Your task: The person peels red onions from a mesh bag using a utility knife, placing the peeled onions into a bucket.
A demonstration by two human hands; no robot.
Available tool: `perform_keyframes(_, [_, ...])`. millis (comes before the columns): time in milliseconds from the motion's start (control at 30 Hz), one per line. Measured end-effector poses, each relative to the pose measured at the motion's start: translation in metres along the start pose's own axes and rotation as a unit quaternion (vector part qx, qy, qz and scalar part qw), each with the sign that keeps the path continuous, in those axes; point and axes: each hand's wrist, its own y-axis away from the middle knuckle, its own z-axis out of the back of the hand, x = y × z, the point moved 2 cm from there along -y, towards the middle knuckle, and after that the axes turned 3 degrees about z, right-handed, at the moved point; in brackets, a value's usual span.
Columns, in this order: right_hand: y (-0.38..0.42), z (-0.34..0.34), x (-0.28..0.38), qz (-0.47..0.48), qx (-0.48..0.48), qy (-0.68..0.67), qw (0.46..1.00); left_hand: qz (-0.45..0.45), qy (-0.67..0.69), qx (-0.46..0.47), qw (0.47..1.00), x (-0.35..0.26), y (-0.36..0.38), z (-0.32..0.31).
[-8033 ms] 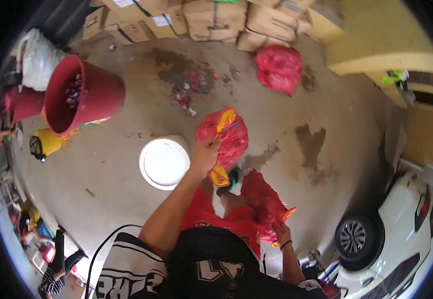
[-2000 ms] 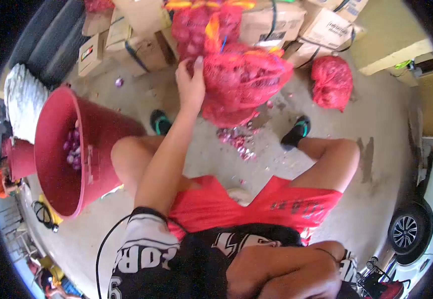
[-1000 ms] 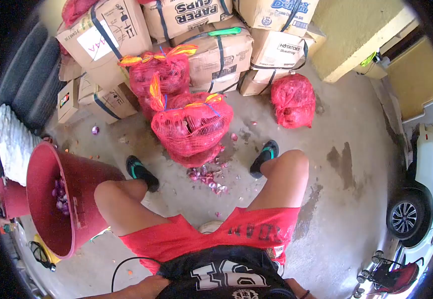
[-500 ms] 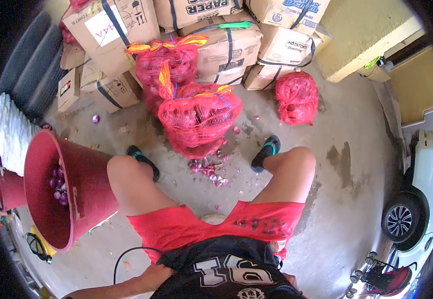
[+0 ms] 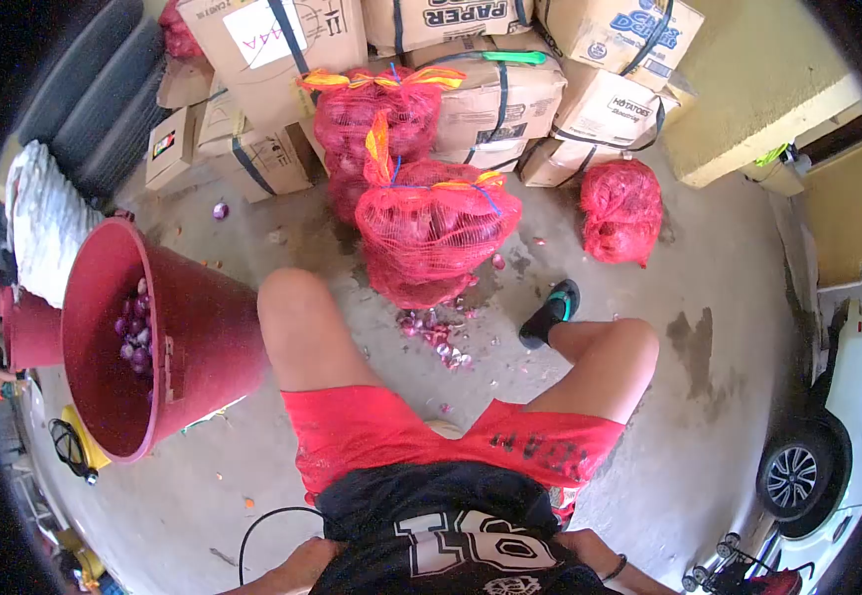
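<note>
My left hand [image 5: 318, 557] rests at the left side of the black shirt [image 5: 471, 501], its fingers hidden against the cloth. At the shirt's other side is my right hand [image 5: 582, 546], also with hidden fingers. A thin black cable [image 5: 249, 535] curves beside my left hand. Ahead of my knees stands a red mesh sack of onions [image 5: 441, 228], tied with blue string, and behind it another onion sack [image 5: 367, 124]. Purple onion skins [image 5: 441, 337] lie on the floor between my legs. To my left a large tilted red bin [image 5: 208, 337] contains onions [image 5: 135, 332].
Strapped cardboard boxes [image 5: 505, 94] are stacked along the back, with a green-handled object [image 5: 515, 58] on one. A smaller red sack [image 5: 621, 211] sits at right. Tyres [image 5: 84, 89] stand far left. A white car [image 5: 848, 397] and a stroller [image 5: 748, 575] are at right.
The view has turned left, so the sacks, boxes and bin appear farther right. My left foot has gone out of sight behind my knee, and more of my right hand shows.
</note>
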Motion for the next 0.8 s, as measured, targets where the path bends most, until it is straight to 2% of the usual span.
perform_keyframes(33, [-0.001, 0.003, -0.001, -0.018, 0.051, 0.004, 0.999, -0.017, -0.077, 0.015, 0.997, -0.025, 0.007, -0.004])
perform_keyframes(133, [-0.005, 0.003, -0.007, -0.029, 0.045, 0.039, 0.998, -0.069, -0.311, 0.049, 0.947, -0.110, 0.016, 0.011])
perform_keyframes(200, [-0.018, 0.008, -0.023, 0.007, 0.149, 0.096, 0.984, -0.027, -0.457, 0.190, 0.868, -0.141, 0.003, 0.042])
perform_keyframes(233, [-0.024, 0.013, -0.024, 0.023, 0.198, 0.125, 0.972, -0.108, -0.385, 0.130, 0.907, -0.181, 0.009, 0.056])
perform_keyframes(267, [-0.036, 0.034, -0.005, 0.042, 0.272, 0.129, 0.953, -0.161, -0.435, 0.105, 0.880, -0.222, 0.006, 0.074])
perform_keyframes(300, [-0.051, 0.063, 0.019, 0.059, 0.342, 0.134, 0.928, -0.226, -0.458, 0.041, 0.859, -0.262, 0.003, 0.088])
perform_keyframes(333, [-0.063, 0.093, 0.038, 0.116, 0.332, 0.016, 0.936, -0.290, -0.476, -0.019, 0.830, -0.301, 0.000, 0.099])
perform_keyframes(367, [-0.087, 0.137, 0.055, 0.050, 0.322, 0.108, 0.939, -0.289, -0.486, -0.054, 0.823, -0.338, -0.003, 0.106])
perform_keyframes(400, [-0.115, 0.181, 0.076, 0.130, 0.249, 0.076, 0.957, -0.284, -0.496, -0.086, 0.816, -0.374, -0.009, 0.114])
perform_keyframes(433, [-0.140, 0.226, 0.103, 0.168, 0.101, 0.135, 0.971, -0.380, -0.509, -0.134, 0.760, -0.407, -0.024, 0.121])
perform_keyframes(467, [-0.162, 0.266, 0.135, 0.197, -0.043, 0.188, 0.961, -0.467, -0.510, -0.178, 0.700, -0.431, -0.041, 0.126])
perform_keyframes(500, [-0.185, 0.304, 0.165, 0.223, -0.189, 0.243, 0.925, -0.544, -0.478, -0.231, 0.650, -0.456, -0.053, 0.129])
perform_keyframes(533, [-0.221, 0.335, 0.172, 0.260, -0.349, 0.155, 0.887, -0.589, -0.448, -0.275, 0.614, -0.475, -0.063, 0.134])
perform_keyframes(567, [-0.237, 0.357, 0.212, 0.220, -0.373, 0.105, 0.895, -0.613, -0.434, -0.299, 0.589, -0.487, -0.070, 0.138])
perform_keyframes(600, [-0.282, 0.391, 0.204, 0.269, -0.397, 0.036, 0.877, -0.635, -0.421, -0.324, 0.561, -0.497, -0.077, 0.145])
perform_keyframes(633, [-0.319, 0.421, 0.211, 0.293, -0.409, 0.034, 0.863, -0.655, -0.410, -0.343, 0.534, -0.502, -0.084, 0.153])
perform_keyframes(667, [-0.354, 0.447, 0.218, 0.291, -0.439, 0.062, 0.848, -0.644, -0.405, -0.354, 0.544, -0.504, -0.094, 0.163])
perform_keyframes(700, [-0.384, 0.468, 0.225, 0.281, -0.426, 0.036, 0.859, -0.646, -0.371, -0.372, 0.554, -0.503, -0.102, 0.171])
perform_keyframes(733, [-0.422, 0.495, 0.225, 0.291, -0.495, 0.165, 0.802, -0.647, -0.335, -0.386, 0.565, -0.498, -0.111, 0.175])
perform_keyframes(767, [-0.436, 0.501, 0.240, 0.277, -0.505, 0.192, 0.795, -0.649, -0.300, -0.397, 0.575, -0.494, -0.119, 0.178])
perform_keyframes(800, [-0.460, 0.518, 0.245, 0.228, -0.529, 0.317, 0.754, -0.643, -0.308, -0.400, 0.576, -0.491, -0.126, 0.181])
